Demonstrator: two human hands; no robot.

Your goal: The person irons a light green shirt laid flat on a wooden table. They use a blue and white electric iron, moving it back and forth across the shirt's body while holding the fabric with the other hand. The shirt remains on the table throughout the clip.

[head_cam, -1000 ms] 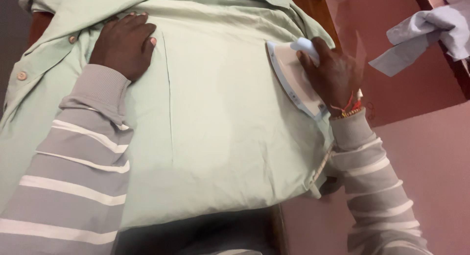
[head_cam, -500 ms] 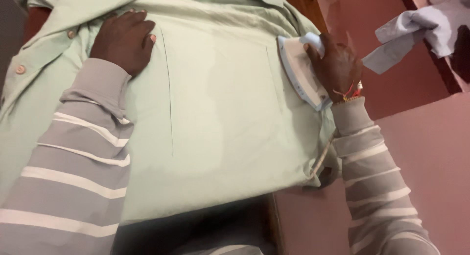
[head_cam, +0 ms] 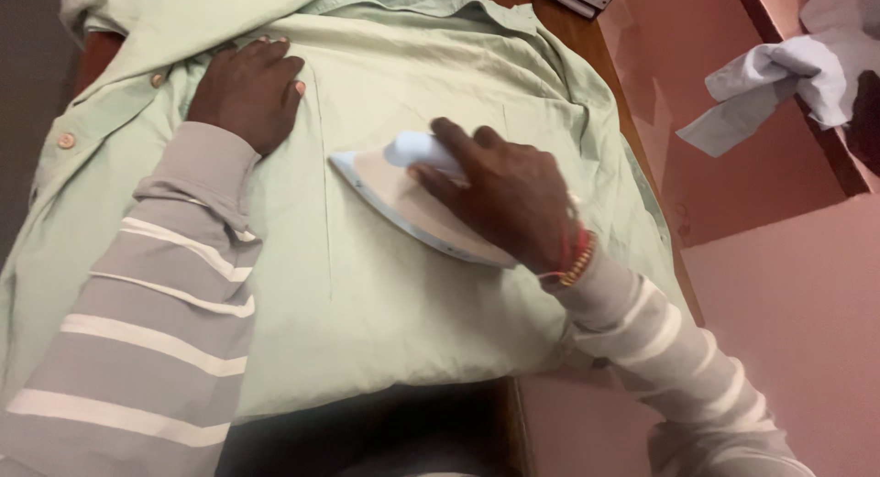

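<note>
one pale green shirt (head_cam: 367,285) covers most of the frame, with two buttons (head_cam: 66,140) showing at upper left. the left hand (head_cam: 246,90) lies flat and unclenched on the shirt, gripping nothing. at centre sits one white iron (head_cam: 403,197), tip pointing to the upper left, long axis diagonal; the right hand (head_cam: 509,197) clasps its handle. one light blue cloth (head_cam: 761,92), perhaps another garment, hangs at upper right.
</note>
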